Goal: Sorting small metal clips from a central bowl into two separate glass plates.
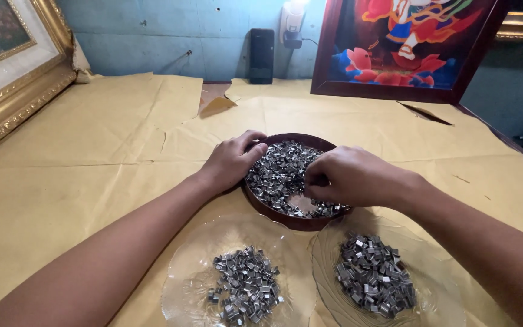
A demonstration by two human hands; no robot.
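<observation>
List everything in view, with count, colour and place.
Round brown dish: one, table centre, full of small silver metal clips.
Clear glass plates: two, near edge, left and right, each bearing a clip pile.
Tan paper table cover: one, torn in places.
Gold-framed picture: one, far left.
Dark-framed colourful picture: one, against blue wall.
Black upright box: one, by wall.
Left hand: on dish rim.
Right hand: pinching among clips.

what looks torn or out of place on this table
The tan paper covering is ripped near the back edge, a flap folded up so bare table shows, with another tear by the colourful framed picture. The metal clips stay in the brown bowl and two glass plates.
</observation>
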